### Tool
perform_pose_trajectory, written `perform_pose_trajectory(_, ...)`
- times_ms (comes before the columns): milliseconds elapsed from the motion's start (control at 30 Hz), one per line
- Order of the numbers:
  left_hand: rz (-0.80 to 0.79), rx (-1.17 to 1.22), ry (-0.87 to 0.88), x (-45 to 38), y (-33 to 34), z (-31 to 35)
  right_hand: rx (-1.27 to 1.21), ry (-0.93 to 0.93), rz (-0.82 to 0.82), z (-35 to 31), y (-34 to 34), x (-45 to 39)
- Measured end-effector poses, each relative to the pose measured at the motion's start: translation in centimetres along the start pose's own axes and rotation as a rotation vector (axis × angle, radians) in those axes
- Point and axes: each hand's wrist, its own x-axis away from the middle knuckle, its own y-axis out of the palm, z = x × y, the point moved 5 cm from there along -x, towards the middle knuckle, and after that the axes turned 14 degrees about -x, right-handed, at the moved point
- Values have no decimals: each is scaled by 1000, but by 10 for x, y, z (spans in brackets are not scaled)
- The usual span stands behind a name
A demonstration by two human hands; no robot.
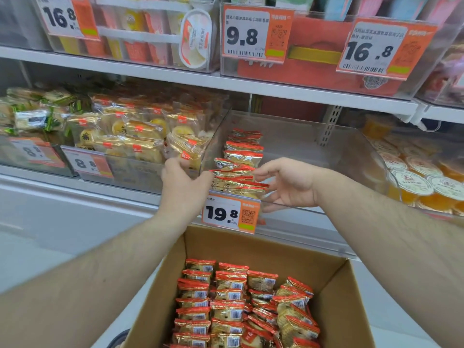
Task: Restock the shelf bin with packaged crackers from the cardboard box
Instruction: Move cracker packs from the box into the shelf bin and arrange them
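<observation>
A clear plastic shelf bin (326,156) holds a row of gold-and-red cracker packets (242,149) along its left side, running front to back. My left hand (184,187) is at the bin's front left corner, fingers closed on the left ends of the front packets (233,175). My right hand (288,183) is inside the bin on the other side of them, fingers spread and touching their right ends. Below, an open cardboard box (263,244) holds several rows of the same packets (231,307).
An orange 19.8 price tag (229,213) hangs on the bin's front lip. A bin of yellow pastries (140,136) stands on the left, jelly cups (421,177) on the right. Another shelf (226,82) with more bins runs overhead. The bin's right half holds nothing.
</observation>
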Motion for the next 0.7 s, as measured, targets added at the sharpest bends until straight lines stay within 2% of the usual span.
perform_pose_trajectory(67, -110, 106, -99, 2, 15, -9, 117, 70, 99, 3, -2, -1)
perform_pose_trajectory(167, -180, 96, -106, 2, 26, -12, 12, 162, 8, 9, 10, -1)
perform_pose_trajectory(300, -172, 89, -82, -1, 27, -11, -79, 171, -65, 7, 30, -10)
perform_pose_trajectory(500, -166, 46, -66, -1, 25, -10, -39, 234, 24, 3, 21, -16)
perform_pose_trajectory(633, -134, -14, -19, -3, 23, -7, -134, 205, -60, 2, 31, -12)
perform_pose_trajectory(700, -129, -96, 27, -6, 20, -6, -53, 236, -5, -1, 22, -9)
